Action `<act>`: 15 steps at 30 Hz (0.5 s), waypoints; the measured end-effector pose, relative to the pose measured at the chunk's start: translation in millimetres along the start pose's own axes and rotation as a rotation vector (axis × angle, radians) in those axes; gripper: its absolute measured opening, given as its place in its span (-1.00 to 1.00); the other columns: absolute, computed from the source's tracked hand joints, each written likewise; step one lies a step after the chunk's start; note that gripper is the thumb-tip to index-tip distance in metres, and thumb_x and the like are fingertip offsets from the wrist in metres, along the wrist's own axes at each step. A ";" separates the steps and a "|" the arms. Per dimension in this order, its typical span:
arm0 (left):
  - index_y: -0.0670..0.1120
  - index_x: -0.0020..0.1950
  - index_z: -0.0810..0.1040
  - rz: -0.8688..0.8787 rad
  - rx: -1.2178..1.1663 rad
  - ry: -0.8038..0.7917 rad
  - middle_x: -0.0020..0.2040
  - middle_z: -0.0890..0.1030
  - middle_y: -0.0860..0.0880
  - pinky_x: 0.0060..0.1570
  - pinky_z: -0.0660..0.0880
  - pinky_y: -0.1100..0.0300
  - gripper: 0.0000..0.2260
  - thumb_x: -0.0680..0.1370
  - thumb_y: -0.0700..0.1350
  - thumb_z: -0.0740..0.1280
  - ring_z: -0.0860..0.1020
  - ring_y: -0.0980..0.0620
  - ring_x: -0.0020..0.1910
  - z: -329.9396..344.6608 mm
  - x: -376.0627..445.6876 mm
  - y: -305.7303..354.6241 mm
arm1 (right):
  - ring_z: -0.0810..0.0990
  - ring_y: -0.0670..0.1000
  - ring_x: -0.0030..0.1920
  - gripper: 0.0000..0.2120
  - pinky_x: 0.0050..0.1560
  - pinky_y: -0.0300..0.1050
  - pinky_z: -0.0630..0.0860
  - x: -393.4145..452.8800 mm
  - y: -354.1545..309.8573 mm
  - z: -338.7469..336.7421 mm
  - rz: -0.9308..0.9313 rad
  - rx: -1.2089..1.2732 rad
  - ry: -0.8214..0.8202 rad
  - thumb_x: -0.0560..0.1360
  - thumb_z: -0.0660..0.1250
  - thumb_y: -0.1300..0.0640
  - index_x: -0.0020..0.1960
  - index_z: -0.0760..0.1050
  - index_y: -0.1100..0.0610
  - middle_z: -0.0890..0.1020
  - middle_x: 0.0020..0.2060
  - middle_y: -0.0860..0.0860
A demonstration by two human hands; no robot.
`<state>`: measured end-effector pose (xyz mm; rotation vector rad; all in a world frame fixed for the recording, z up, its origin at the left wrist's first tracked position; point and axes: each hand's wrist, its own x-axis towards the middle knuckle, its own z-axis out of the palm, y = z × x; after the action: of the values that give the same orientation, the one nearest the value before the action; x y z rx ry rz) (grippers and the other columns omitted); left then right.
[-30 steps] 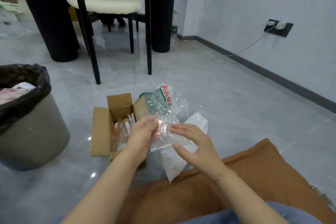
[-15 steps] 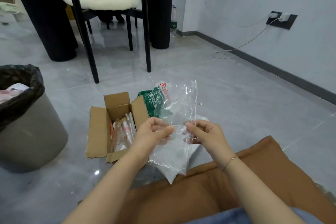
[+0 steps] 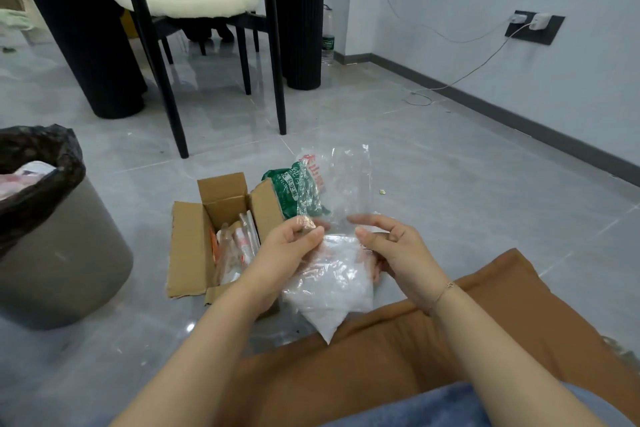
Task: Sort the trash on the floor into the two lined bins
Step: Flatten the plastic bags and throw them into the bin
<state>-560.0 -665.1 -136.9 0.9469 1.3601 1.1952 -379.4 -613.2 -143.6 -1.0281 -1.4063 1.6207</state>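
Held up between both hands over the grey tiled floor (image 3: 450,218): one clear crinkled plastic bag (image 3: 348,184), its upper part rising above the fingers, its lower part hanging below them. Left hand (image 3: 287,250) curled, thumb and forefinger pinching the bag's left edge. Right hand (image 3: 398,250) loosely curled at the bag's right edge, fingertips (image 3: 360,231) touching the film — whether pinching or only touching, cannot tell. Just behind and below the clear bag, one white translucent plastic bag (image 3: 329,291), its pointed corner hanging down toward a brown cushion (image 3: 433,350) near the lap. Behind the left thumb, one green printed plastic wrapper (image 3: 287,189) with red lettering beside it, lying on the floor against the right flap of one open brown cardboard box (image 3: 188,246). Inside the box, several clear wrappers (image 3: 239,246) standing on edge — exact number not countable. At far left, one grey round bin lined with a black bag (image 3: 52,253), pink and white trash inside; only one bin in view. Farther back, one cream-cushioned chair with black legs (image 3: 187,0), one clear water bottle (image 3: 328,35) against the wall, and two white chargers (image 3: 530,21) in a dark wall socket.
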 end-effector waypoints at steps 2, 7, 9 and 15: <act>-0.12 0.12 0.61 -0.013 -0.114 -0.010 -0.11 0.61 -0.14 -0.15 0.49 0.20 -0.85 0.57 -0.19 0.32 0.55 0.02 -0.16 -5.3 0.3 3.1 | 0.50 -0.02 -0.43 -0.78 -0.42 -0.22 0.51 0.1 -1.5 -0.7 0.008 0.148 -0.037 0.54 0.29 0.26 0.15 0.60 0.14 0.55 -0.35 0.15; -0.19 0.12 0.59 -0.024 -0.329 -0.039 -0.03 0.66 -0.14 -0.16 0.57 0.20 -0.81 0.52 -0.27 0.32 0.64 -0.01 -0.12 -16.2 1.0 5.4 | 0.59 -0.01 -0.32 -0.75 -0.38 -0.24 0.56 0.4 -3.2 -4.9 0.095 0.356 -0.065 0.55 0.14 0.37 0.00 0.59 0.25 0.65 -0.24 0.10; -0.21 0.17 0.57 -0.050 -0.351 -0.036 -0.01 0.64 -0.17 -0.25 0.58 0.22 -0.77 0.54 -0.23 0.30 0.63 -0.02 -0.14 -17.1 1.3 4.7 | 0.56 0.09 -0.25 -0.71 -0.30 -0.19 0.59 0.8 -3.2 -4.1 0.088 0.334 -0.062 0.53 0.11 0.37 -0.06 0.61 0.32 0.65 -0.18 0.14; -0.05 0.23 0.49 -0.218 -0.363 -0.231 0.09 0.67 -0.11 -0.13 0.63 0.07 -0.64 0.58 0.15 0.19 0.66 -0.08 -0.05 -25.3 -4.4 19.2 | 0.59 0.05 -0.20 -0.87 -0.17 -0.19 0.58 4.4 -1.0 -6.4 -0.045 0.035 0.061 0.44 0.40 0.30 -0.02 0.65 0.26 0.67 -0.16 0.11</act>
<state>-585.7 -669.6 -118.3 0.6374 0.9914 1.0822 -375.2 -606.5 -143.5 -1.0107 -1.3470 1.5631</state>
